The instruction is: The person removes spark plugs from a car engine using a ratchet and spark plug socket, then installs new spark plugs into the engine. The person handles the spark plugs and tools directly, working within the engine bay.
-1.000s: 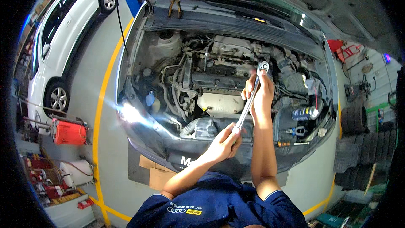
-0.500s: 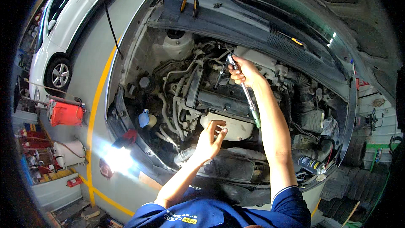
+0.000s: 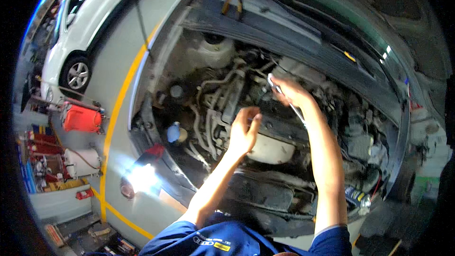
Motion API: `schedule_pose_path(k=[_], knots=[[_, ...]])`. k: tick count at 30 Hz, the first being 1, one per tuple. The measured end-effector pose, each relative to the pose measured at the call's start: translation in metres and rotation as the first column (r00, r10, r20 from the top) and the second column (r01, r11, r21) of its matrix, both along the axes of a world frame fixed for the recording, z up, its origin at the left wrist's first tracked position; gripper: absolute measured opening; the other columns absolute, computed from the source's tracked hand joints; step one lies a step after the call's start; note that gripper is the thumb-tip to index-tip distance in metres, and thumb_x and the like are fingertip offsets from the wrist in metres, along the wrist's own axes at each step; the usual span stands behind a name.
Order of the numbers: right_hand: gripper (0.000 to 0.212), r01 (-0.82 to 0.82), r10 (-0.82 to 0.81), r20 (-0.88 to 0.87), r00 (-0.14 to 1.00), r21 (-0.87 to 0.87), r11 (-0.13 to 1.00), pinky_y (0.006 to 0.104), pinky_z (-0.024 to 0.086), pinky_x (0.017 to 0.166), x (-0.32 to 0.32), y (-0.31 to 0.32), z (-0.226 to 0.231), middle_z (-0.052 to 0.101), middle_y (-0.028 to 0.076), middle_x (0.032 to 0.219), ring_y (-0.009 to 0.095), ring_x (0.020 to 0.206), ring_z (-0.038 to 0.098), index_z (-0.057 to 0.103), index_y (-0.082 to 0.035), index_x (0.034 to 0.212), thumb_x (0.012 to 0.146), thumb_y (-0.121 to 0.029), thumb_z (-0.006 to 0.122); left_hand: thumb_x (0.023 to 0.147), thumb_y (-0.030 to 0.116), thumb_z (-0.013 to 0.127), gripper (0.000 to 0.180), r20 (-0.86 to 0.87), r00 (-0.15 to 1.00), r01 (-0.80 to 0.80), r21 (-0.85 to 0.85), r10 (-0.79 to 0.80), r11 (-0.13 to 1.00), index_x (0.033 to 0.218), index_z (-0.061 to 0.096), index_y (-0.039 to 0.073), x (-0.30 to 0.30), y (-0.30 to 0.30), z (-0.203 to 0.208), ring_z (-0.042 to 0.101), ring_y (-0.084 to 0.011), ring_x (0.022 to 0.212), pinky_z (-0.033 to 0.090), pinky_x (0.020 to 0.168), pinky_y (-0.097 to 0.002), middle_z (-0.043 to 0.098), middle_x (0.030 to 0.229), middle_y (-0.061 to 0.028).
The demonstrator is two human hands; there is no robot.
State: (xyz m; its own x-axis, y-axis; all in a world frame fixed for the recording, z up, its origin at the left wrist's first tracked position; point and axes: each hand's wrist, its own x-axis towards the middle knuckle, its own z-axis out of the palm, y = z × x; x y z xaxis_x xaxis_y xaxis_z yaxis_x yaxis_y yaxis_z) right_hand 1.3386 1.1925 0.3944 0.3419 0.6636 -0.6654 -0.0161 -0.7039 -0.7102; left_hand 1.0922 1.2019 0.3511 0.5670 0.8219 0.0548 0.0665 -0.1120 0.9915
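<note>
My right hand (image 3: 293, 94) is closed round a ratchet wrench (image 3: 298, 114), with its bright head (image 3: 270, 80) poking out by the thumb and its handle running back along my forearm. It is above the far side of the engine (image 3: 275, 125), near a dark extension-like piece (image 3: 262, 96) standing in it; motion blur hides whether the two connect. Lower and to the left, my left hand (image 3: 245, 132) hovers over the engine's near side with fingers loosely curled and thumb apart, nothing visible in it. A pale metal cover (image 3: 272, 149) lies just beyond its wrist.
Pliers (image 3: 232, 1) and a yellow-handled tool (image 3: 350, 56) lie on the cowl below the windscreen. A spray can (image 3: 356, 196) rests at the bay's near right corner. A bright lamp (image 3: 143, 178) shines at the left. A hood prop (image 3: 141, 14) stands far left; a white car (image 3: 90, 14) is beyond.
The view has shifted and blurred, so the car sits further right in it. My left hand has moved up and forward over the engine. My right hand still grips the ratchet wrench.
</note>
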Motion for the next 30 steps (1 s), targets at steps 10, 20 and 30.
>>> schedule_pose_path(k=[10, 20, 30], knots=[[0.041, -0.019, 0.032, -0.079, 0.996, 0.166, 0.986, 0.0286, 0.039, 0.044, -0.024, -0.009, -0.014, 0.053, -0.001, 0.062, 0.011, 0.048, 0.049, 0.055, -0.008, 0.096, 0.112, -0.042, 0.039, 0.106, 0.032, 0.049, 0.040, 0.007, 0.978, 0.206, 0.073, -0.207, 0.976, 0.099, 0.067, -0.003, 0.132, 0.092, -0.046, 0.067, -0.0452, 0.084, 0.051, 0.076, -0.0486, 0.069, 0.088, -0.0263], [0.030, -0.202, 0.445, 0.767, 0.463, -0.398, 0.895, 0.0502, 0.056, 0.078, 0.011, -0.132, 0.016, 0.072, 0.019, 0.100, 0.037, 0.091, 0.072, 0.066, -0.003, 0.109, 0.097, -0.030, 0.068, 0.111, 0.035, 0.042, 0.046, -0.007, 0.994, 0.104, 0.382, -0.110, 0.918, 0.097, 0.070, 0.002, 0.155, 0.107, -0.071, 0.061, -0.0284, 0.071, 0.049, 0.070, -0.0417, 0.066, 0.077, -0.0145], [0.054, -0.251, 0.386, 0.865, 0.320, -0.315, 0.915, 0.0463, 0.060, 0.064, 0.015, -0.153, 0.004, 0.071, 0.019, 0.081, 0.034, 0.071, 0.073, 0.056, 0.010, 0.126, 0.095, -0.031, 0.072, 0.092, 0.041, 0.079, 0.038, -0.079, 0.943, 0.286, -0.304, -0.323, 0.909, 0.090, 0.069, 0.004, 0.142, 0.100, -0.022, 0.045, -0.0081, 0.058, 0.034, 0.052, -0.0294, 0.055, 0.070, 0.0026]])
